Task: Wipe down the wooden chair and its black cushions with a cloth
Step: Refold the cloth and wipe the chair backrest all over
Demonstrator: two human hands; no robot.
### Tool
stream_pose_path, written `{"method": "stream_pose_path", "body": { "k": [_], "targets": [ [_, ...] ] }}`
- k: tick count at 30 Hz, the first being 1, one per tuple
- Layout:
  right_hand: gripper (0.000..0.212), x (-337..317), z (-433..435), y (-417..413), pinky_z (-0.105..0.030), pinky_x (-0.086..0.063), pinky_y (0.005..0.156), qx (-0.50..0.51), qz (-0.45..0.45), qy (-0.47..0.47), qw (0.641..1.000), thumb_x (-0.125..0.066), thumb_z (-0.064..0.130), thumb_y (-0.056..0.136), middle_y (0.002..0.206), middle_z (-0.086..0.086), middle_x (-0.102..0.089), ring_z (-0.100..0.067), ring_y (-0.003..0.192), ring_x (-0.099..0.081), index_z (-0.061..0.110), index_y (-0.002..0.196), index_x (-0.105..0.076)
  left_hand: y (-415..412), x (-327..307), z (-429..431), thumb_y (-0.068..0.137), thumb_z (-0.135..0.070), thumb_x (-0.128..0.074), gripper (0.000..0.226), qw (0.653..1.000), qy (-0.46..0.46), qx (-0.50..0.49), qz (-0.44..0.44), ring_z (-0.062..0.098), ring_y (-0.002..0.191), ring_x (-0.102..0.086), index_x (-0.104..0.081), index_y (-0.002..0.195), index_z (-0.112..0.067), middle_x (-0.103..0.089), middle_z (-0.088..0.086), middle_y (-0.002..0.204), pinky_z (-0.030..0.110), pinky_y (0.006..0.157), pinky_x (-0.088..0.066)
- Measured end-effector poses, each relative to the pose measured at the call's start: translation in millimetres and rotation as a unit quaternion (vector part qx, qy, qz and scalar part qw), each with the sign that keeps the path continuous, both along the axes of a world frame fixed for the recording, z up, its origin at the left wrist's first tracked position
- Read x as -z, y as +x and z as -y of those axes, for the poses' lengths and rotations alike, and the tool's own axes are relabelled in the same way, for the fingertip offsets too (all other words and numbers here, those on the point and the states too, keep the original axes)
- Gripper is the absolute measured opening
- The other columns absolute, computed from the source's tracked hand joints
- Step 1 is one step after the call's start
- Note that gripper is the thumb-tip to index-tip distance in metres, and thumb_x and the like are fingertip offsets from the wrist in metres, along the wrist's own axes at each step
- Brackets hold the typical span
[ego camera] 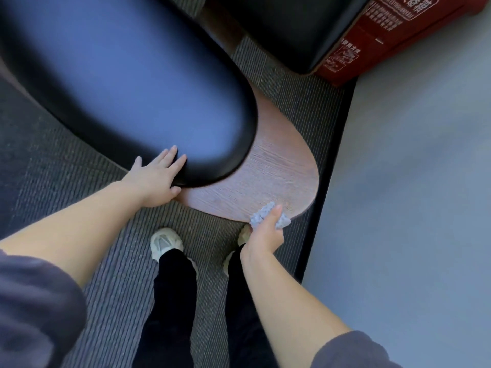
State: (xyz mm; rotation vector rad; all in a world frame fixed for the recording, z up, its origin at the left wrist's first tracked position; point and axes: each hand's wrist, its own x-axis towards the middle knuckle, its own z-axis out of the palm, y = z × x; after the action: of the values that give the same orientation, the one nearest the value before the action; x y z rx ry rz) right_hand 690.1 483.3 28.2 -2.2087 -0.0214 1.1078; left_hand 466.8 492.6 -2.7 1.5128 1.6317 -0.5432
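A long black cushion (127,83) with a rounded end lies on a brown wooden chair base (279,179) that juts out past it. My left hand (156,179) rests flat with straight fingers against the cushion's near rounded edge. My right hand (265,235) grips a crumpled pale grey cloth (261,215) at the wooden base's near rim. Part of the cloth is hidden under my fingers.
A second black cushion (292,30) stands at the top, with a red box (372,41) with white lettering beside it. A grey wall (411,181) runs along the right with a black skirting strip. My feet in pale shoes stand on striped grey carpet (119,274).
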Motion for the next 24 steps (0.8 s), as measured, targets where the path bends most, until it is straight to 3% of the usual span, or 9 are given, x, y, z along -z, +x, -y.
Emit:
{"method": "stream_pose_path", "body": {
  "k": [3,7,16,20,24],
  "targets": [
    [0.033,11.4,16.2,-33.4,-0.039,-0.054,0.093,0.040,-0.045,0.014,0.998,-0.058,0.043,0.093,0.096,0.000,-0.063,-0.014,0.086,-0.062,0.012,0.104,-0.060,-14.2,3.7,10.4,0.100,-0.038,-0.041,0.074,1.000,0.019,0.003,0.013,0.013,0.150,0.011,0.004,0.156,-0.022,0.019,0.000,0.162,0.056,0.119,-0.011],
    [0.039,27.4,27.2,-74.1,-0.039,-0.051,0.095,0.095,-0.129,0.041,0.986,-0.057,0.042,0.093,0.097,0.004,-0.054,-0.017,0.097,-0.056,0.017,0.122,-0.049,-31.5,11.3,14.1,0.101,-0.035,-0.041,0.071,0.998,0.049,0.000,0.027,0.011,0.150,0.008,0.001,0.157,-0.022,0.016,-0.003,0.163,0.055,0.119,-0.011],
    [0.027,78.9,51.9,-125.5,-0.049,-0.047,0.101,0.076,-0.305,0.062,0.947,-0.058,0.036,0.093,0.123,-0.008,-0.056,-0.022,0.111,-0.056,0.018,0.112,-0.053,-95.4,34.3,18.4,0.100,-0.030,-0.042,0.070,0.992,0.128,0.010,-0.014,0.011,0.150,0.007,-0.001,0.157,-0.024,0.012,-0.003,0.164,0.062,0.117,-0.009],
    [0.022,89.0,53.2,-138.0,-0.047,-0.045,0.102,0.046,-0.375,0.041,0.925,-0.059,0.028,0.093,0.116,-0.010,-0.060,-0.022,0.103,-0.060,0.013,0.109,-0.057,-116.3,41.6,20.9,0.100,-0.028,-0.042,0.070,0.988,0.150,0.007,-0.020,0.010,0.150,0.007,-0.002,0.157,-0.025,0.011,-0.004,0.164,0.064,0.116,-0.007],
    [0.028,97.7,53.4,-148.5,-0.047,-0.045,0.102,0.007,-0.438,0.006,0.899,-0.063,0.020,0.089,0.119,-0.014,-0.059,-0.026,0.107,-0.058,0.008,0.113,-0.057,-126.9,48.7,20.9,0.099,-0.027,-0.044,0.071,0.985,0.169,0.020,-0.019,0.009,0.150,0.006,-0.003,0.157,-0.025,0.009,-0.005,0.164,0.065,0.116,-0.005]
  ]
}}
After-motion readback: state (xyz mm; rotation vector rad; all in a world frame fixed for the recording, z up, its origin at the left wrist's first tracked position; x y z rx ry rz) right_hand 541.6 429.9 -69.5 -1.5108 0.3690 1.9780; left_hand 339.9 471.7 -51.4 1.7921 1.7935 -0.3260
